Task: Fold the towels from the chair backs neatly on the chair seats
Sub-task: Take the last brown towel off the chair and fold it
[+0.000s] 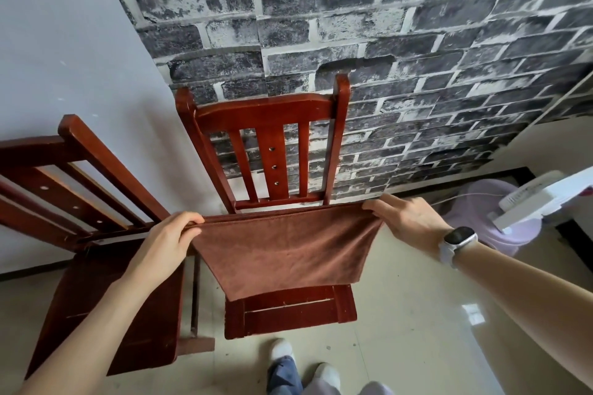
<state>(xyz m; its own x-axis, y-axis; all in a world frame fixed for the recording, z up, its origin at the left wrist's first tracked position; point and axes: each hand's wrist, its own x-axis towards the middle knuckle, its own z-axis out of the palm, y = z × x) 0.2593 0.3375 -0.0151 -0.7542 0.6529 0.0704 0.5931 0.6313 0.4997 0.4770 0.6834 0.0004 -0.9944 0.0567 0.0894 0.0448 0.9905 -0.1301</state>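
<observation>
Over chair seat (290, 311), L hand (163, 244) & R hand (406, 220) grip brown towel (282, 253) corners, hiding most of seat.

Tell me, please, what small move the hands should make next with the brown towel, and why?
Probably lower the towel onto the chair seat. The left hand and the right hand each pinch a top corner, so the towel hangs stretched, seemingly doubled, above the seat and covers most of it. Laid flat there, it could take the next fold.
</observation>
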